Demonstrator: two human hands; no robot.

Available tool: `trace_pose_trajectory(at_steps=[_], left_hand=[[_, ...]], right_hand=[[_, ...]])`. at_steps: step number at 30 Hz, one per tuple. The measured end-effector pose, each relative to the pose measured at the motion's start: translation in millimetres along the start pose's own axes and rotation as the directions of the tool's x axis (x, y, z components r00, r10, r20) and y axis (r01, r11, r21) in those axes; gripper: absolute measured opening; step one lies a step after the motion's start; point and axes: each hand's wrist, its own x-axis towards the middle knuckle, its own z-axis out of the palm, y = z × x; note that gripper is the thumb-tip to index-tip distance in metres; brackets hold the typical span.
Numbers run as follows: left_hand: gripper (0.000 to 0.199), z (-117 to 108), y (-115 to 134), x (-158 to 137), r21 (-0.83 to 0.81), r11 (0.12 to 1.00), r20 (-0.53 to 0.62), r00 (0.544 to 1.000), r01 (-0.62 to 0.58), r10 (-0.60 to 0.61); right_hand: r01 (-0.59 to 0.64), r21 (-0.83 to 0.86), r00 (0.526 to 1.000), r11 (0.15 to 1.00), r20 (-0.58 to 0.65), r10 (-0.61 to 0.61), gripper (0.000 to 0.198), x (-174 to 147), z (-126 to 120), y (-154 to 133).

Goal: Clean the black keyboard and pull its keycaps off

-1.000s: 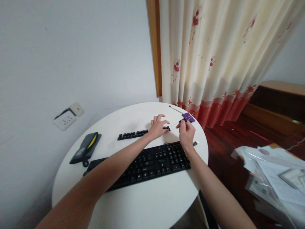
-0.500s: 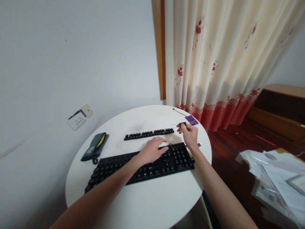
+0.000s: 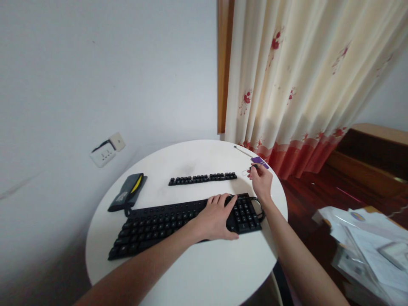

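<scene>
On the round white table lies a black keyboard (image 3: 159, 223). My left hand (image 3: 216, 216) spans its width near the number pad, fingertips at the far edge and thumb at the near edge, gripping it. In my right hand (image 3: 262, 180) is a keycap puller (image 3: 254, 166), its small black handle pinched between the fingers and its thin wire end pointing left. Beyond the keyboard stand black keycaps (image 3: 202, 178) lined up in rows. Just past my right hand lies a flat purple piece (image 3: 259, 160), partly hidden by it.
A thin brush (image 3: 244, 151) lies at the table's far right. A dark grey pouch (image 3: 127, 192) with a yellow stripe sits left. A black cable (image 3: 261, 212) loops right of the keyboard. Papers and plastic bags (image 3: 366, 242) are beyond the table (image 3: 191, 272). Wall and curtain (image 3: 280, 106) stand behind.
My left hand has come down from above the keyboard onto it, gripping across its width. My right hand has turned the keycap puller so its wire tilts downward.
</scene>
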Motion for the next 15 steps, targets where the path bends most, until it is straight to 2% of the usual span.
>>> trace_pose_trajectory(at_steps=[3, 7, 11, 15], left_hand=[[0.116, -2, -5, -6, 0.007, 1.0, 0.016, 1.0, 0.008, -0.008], [0.118, -6, -10, -13, -0.002, 1.0, 0.044, 0.999, 0.019, -0.019], [0.122, -10, -15, -15, -0.031, 0.998, 0.071, 0.996, 0.052, -0.05], [0.125, -11, -20, -16, -0.048, 0.996, 0.074, 0.995, 0.075, -0.071]], right_hand=[[-0.023, -0.084, 1.0, 0.996, 0.016, 0.024, 0.027, 10, 1, 1], [0.035, -0.141, 0.996, 0.989, 0.092, -0.022, 0.021, 25, 14, -12], [0.031, -0.049, 0.986, 0.998, 0.165, -0.022, 0.021, 34, 31, -29], [-0.005, 0.037, 0.977, 0.999, 0.215, -0.003, 0.022, 31, 44, -32]])
